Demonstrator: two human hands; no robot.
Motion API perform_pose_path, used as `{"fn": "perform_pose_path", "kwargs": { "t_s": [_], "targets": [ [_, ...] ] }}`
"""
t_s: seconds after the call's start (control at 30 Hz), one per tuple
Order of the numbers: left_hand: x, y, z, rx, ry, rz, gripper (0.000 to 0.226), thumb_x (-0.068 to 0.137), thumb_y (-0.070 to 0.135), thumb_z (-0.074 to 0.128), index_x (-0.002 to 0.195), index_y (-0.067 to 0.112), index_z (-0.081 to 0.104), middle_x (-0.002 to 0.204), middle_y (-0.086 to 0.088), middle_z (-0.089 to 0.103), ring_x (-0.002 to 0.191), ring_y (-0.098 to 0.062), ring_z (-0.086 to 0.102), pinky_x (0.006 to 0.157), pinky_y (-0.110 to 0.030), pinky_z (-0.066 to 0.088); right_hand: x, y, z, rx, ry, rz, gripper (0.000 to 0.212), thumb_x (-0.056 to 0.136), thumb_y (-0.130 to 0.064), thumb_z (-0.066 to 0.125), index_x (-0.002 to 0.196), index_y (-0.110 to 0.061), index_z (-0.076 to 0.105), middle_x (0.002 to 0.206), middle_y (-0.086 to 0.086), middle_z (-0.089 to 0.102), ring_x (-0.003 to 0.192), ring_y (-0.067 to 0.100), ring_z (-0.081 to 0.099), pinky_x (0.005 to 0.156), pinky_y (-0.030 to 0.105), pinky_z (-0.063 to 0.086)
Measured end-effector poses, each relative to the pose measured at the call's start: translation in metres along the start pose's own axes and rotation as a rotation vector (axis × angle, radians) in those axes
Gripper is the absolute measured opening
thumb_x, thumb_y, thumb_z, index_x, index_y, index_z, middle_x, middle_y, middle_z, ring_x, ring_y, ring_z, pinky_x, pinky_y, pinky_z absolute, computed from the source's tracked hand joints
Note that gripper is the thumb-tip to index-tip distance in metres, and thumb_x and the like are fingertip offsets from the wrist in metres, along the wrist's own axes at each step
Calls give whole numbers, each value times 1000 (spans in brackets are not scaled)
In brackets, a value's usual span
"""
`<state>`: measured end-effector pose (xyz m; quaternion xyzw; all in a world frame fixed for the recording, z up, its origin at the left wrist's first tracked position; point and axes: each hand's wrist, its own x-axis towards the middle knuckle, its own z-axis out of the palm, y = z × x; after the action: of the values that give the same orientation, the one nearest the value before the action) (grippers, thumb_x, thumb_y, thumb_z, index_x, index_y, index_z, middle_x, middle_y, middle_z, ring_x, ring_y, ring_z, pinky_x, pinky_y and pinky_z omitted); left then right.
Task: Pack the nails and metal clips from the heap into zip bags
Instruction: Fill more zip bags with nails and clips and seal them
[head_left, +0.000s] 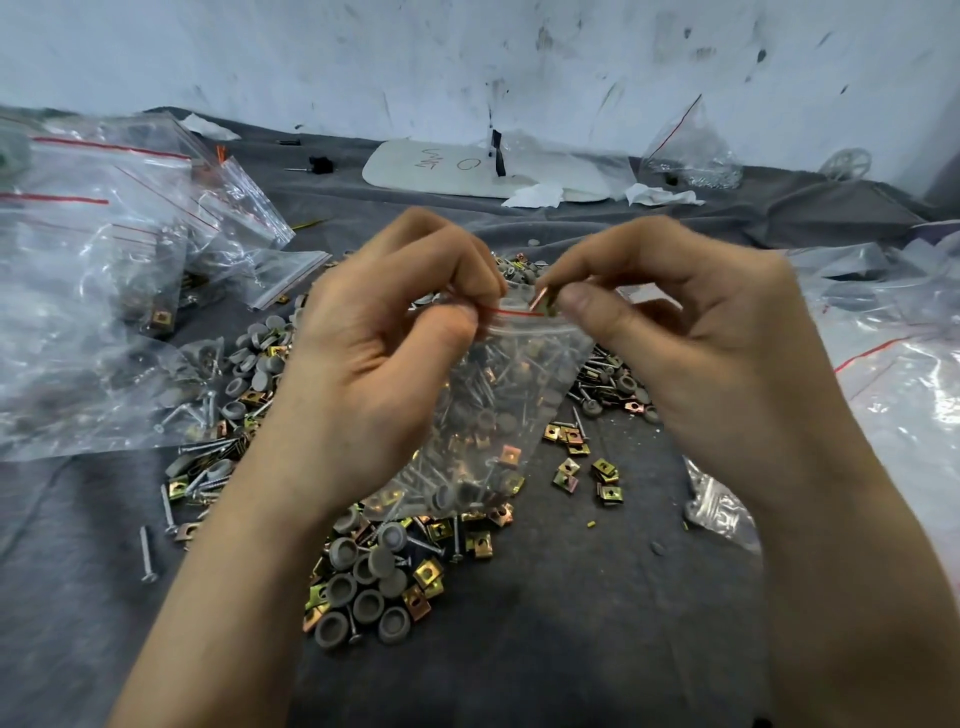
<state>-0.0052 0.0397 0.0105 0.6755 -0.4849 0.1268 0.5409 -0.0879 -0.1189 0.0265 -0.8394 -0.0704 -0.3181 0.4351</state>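
Note:
A clear zip bag (498, 415) with a red strip at its mouth hangs above the heap, partly filled with nails, grey caps and clips. My left hand (374, 358) pinches the left side of its mouth. My right hand (675, 332) pinches a brass-coloured metal clip (543, 303) right at the bag's opening. Under the bag lies the heap (374, 566) of nails, grey round caps and gold metal clips, spread over a dark grey cloth (545, 649).
Filled and empty zip bags (104, 291) pile up at the left. More clear bags (893, 353) lie at the right. At the back are a white board (441, 166), crumpled tissues (660, 196) and a bag of small parts (691, 156) against the wall.

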Motion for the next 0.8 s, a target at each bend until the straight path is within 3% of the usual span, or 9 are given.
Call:
{"fn": "perform_pose_path", "kwargs": {
  "t_s": [0.2, 0.4, 0.53, 0.63, 0.73, 0.8],
  "targets": [
    [0, 0, -1, -14, 2, 2, 11, 80, 13, 40, 73, 11, 49, 88, -15, 56, 82, -20, 54, 68, -25, 43, -2, 1, -1, -81, -44, 56, 21, 86, -10, 67, 85, -31, 68, 89, -9, 67, 87, 10, 63, 69, 25, 48],
    [0, 2, 0, -29, 4, -5, 15, 79, 13, 40, 73, 6, 52, 90, -18, 57, 79, -15, 53, 67, -29, 44, -2, 1, -2, -85, -59, 78, 16, 88, -11, 65, 86, -27, 71, 93, -10, 67, 92, 8, 63, 70, 20, 50],
    [0, 1, 0, -30, 2, -6, 14, 80, 13, 40, 74, 7, 51, 89, -16, 57, 82, -18, 53, 68, -27, 43, -3, 2, -9, -77, 13, 88, 11, 86, -23, 63, 87, -28, 72, 86, -12, 69, 82, 4, 64, 68, 17, 48],
    [0, 0, 0, -42, 11, -6, 14, 79, 12, 40, 74, 7, 52, 89, -17, 56, 80, -19, 54, 67, -33, 45, -3, 9, -17, -56, 90, 110, 14, 86, -22, 63, 86, -34, 70, 81, -11, 70, 76, 6, 65, 63, 18, 50],
    [0, 0, 1, -28, 21, -4, 14, 79, 12, 40, 74, 7, 53, 90, -18, 57, 80, -21, 55, 68, -39, 47, -5, 35, -26, -114, 148, 298, 24, 88, -12, 64, 79, -34, 68, 77, -6, 69, 67, 9, 62, 55, 18, 46],
    [0, 0, 1, -31, 20, -3, 14, 80, 11, 40, 74, 8, 52, 90, -18, 57, 78, -20, 54, 67, -35, 48, -9, 57, -24, -228, 29, 526, 21, 88, -11, 64, 80, -29, 69, 79, -2, 67, 65, 10, 58, 55, 20, 42]
  ]
}}
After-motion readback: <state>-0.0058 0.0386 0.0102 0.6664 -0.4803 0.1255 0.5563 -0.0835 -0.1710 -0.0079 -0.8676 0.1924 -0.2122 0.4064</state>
